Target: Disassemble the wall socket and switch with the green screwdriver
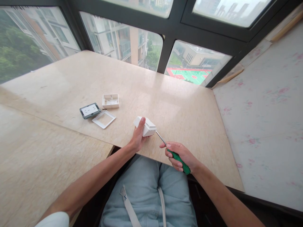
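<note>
The left hand (138, 137) grips a white switch box (145, 126) just above the worktop (180, 110) near its front edge. The right hand (180, 155) is closed around a green screwdriver (176, 156), tip at the box. Left of the box lie a frame (103, 119), a socket plate (89, 110) and an open box (110, 101), with bare worktop beyond.

The screwdriver (176, 156) tip is hidden where it meets the white switch box (145, 126), and its green handle is mostly covered by the right hand (181, 155). The left hand (138, 138) hides the box's near side. Both forearms are cut off by the bottom edge.
</note>
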A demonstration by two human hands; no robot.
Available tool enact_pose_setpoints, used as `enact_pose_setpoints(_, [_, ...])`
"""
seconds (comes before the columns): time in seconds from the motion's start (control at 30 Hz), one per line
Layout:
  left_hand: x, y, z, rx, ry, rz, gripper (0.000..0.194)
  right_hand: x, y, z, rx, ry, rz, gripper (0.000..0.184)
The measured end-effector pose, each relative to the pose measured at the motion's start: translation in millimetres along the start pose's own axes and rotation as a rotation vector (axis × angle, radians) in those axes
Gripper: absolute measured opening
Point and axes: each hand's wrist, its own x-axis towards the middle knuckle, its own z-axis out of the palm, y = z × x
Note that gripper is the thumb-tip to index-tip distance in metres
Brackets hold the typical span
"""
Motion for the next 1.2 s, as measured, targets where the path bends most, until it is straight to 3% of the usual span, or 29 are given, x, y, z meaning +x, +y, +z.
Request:
enact_pose_setpoints(0.23, [-4, -4, 5.9, 0.023, 0.018, 0.111, 0.064, 1, 12, -6, 0.136, -0.053, 0.005, 0.026])
enact_pose_setpoints(0.37, [-5, -3, 6.9, 0.044, 0.015, 0.106, 0.065, 2, 24, -12, 0.245, -0.143, -0.015, 0.024])
enact_pose_setpoints(0.53, [-8, -3, 5.1, 0.013, -0.053, -0.008, 0.069, 3, 36, -12, 0.372, -0.244, -0.065, 0.022])
enact_pose_setpoints(0.77, [-25, -29, 8.8, 0.018, -0.154, -0.23, 0.075, 12, 16, 0, 0.443, -0.243, -0.187, 0.017])
enact_pose_setpoints(0.87, [-17, -25, 4.9, -0.031, -0.102, -0.163, 0.068, 7, 13, 0, 0.375, -0.185, -0.241, 0.018])
enact_pose_setpoints(0.97, [-7, -15, -0.2, -0.075, -0.114, -0.083, 0.062, 1, 16, -2, 0.26, -0.047, -0.317, 0.023])
enact_pose_setpoints(1.2, [-8, -15, -0.2, 0.023, -0.204, -0.143, 0.07, 2, 7, -11, -0.154, 0.353, -0.413, 0.047])
